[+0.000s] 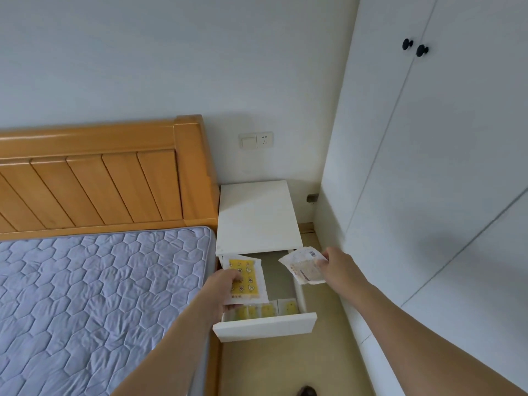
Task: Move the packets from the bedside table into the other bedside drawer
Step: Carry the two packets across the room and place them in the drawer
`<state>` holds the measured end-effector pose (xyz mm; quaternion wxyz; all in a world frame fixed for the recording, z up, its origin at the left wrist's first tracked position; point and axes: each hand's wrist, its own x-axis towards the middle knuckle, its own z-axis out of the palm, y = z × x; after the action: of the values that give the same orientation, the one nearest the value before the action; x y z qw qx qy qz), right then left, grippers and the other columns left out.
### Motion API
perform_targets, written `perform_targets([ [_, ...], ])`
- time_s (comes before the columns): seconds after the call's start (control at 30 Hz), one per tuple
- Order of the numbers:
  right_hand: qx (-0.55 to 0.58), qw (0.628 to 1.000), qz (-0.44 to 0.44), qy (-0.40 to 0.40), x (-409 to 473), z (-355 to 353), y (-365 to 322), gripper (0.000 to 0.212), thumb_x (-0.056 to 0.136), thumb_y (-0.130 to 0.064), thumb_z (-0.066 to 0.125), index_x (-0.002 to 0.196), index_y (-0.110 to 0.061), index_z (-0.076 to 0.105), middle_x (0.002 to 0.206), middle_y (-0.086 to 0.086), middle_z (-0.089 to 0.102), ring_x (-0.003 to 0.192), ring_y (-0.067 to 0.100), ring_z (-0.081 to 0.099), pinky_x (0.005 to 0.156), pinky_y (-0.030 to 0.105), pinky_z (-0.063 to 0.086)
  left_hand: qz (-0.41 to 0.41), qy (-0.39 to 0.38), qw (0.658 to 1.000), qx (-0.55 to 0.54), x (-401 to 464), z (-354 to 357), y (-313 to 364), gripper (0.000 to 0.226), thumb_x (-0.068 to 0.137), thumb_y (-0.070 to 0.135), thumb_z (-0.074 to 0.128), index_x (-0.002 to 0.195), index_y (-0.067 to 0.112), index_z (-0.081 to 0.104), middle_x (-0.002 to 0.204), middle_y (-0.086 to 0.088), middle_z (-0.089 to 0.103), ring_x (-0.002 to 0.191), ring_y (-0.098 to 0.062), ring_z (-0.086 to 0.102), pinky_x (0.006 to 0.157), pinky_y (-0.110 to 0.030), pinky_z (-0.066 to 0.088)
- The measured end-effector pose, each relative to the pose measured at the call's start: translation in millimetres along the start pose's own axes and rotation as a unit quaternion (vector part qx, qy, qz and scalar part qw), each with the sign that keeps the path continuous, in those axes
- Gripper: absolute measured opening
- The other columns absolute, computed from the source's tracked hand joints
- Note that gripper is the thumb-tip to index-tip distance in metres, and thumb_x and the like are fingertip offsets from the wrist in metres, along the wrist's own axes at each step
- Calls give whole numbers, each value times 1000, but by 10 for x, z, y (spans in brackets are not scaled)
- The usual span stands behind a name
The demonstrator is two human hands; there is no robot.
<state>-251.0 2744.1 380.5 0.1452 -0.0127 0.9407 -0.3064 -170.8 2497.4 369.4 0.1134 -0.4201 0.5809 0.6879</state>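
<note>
Head camera looks down on a white bedside table (pixel 258 215) that stands between the wooden bed (pixel 103 184) and a white wardrobe (pixel 428 167), with its drawer (pixel 265 327) pulled fully out toward the person. Both hands are over this open drawer, and each one grips one packet. The left hand (pixel 225 287) pinches a yellow packet (pixel 247 278) with small printed figures by its lower left corner, thumb on top, and holds it flat and low above the left part of the drawer. I judge it is held so because it can then slide down to lie flat. The right hand (pixel 335 265) holds a pale packet (pixel 304 267) with a barcode by its right edge, tilted, above the right wall of the drawer. It is a little higher than the yellow one, so I think it waits for its turn. Inside the drawer, near the front panel, more yellow packets (pixel 268 308) already lie side by side. I count about three there, but the left hand covers part of them, so the number is not sure. With the two in the hands, this gives about five packets in view. The middle and back of the drawer show only the grey bottom. On the wall above the table I count one switch (pixel 248 141) and one socket (pixel 264 139), and on the wardrobe two black knobs (pixel 415 47). On the top of the table I see no packets.
</note>
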Motion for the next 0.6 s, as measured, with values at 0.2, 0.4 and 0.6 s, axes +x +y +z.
perform_targets([
  [0.2,60,996,26,-65,1061,256,-98,9,91,-20,45,90,-12,50,87,7,59,66,18,48,59,31,37,-32,12,999,22,1059,204,294,20,89,11,61,109,13,63,99,-11,74,92,-29,71,85,-47,57],
  [0.4,54,994,54,-80,1982,761,80,9,93,-11,45,91,-19,47,95,3,60,79,19,61,62,32,54,-80,-9,994,76,2231,443,191,18,85,6,68,103,10,67,91,-9,77,83,-29,74,84,-49,58],
  [0.6,3,988,98,-119,2638,1701,581,18,90,-12,43,77,-21,51,84,-4,61,75,18,65,53,25,50,-171,-16,973,154,3707,660,-546,17,85,9,72,101,9,67,98,-9,74,86,-26,74,81,-45,60],
])
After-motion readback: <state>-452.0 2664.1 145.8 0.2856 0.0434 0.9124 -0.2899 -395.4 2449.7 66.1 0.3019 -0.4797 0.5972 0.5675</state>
